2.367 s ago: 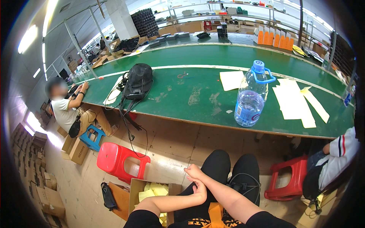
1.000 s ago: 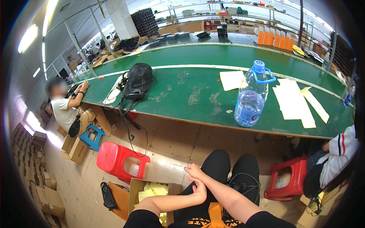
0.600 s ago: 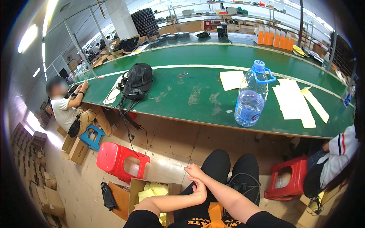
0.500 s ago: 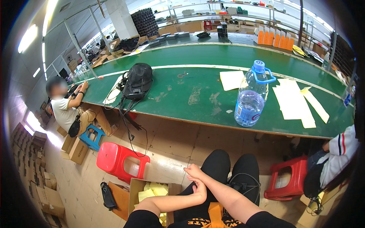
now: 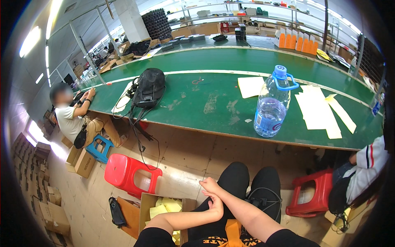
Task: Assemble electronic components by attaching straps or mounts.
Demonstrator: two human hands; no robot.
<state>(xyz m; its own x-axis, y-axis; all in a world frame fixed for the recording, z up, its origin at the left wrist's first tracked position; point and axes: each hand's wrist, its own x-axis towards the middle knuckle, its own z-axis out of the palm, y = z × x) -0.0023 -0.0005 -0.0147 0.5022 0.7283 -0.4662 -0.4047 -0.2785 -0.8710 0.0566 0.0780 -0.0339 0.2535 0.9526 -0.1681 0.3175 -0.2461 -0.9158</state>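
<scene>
Both hands rest over my lap, with my forearms crossing in front of my black trousers (image 5: 234, 181). My right hand (image 5: 210, 186) lies past my left thigh, its fingers loosely curled with nothing visible in them. Just below it, my left hand (image 5: 215, 206) is bent at the wrist against my right forearm; its fingers are mostly hidden there. A thin dark cable with a small black device (image 5: 260, 201) lies on my right thigh. Nearest to my left forearm is an open cardboard box (image 5: 147, 206) with yellow paper (image 5: 169, 206) inside.
Ahead runs a green workbench (image 5: 193, 107) holding a black cap (image 5: 151, 84) with cables, a large water bottle (image 5: 271, 109) and yellow sheets (image 5: 314, 109). Red stools (image 5: 127, 171) stand on both sides. A person (image 5: 72, 119) sits far left; another's striped sleeve (image 5: 372, 158) shows at right.
</scene>
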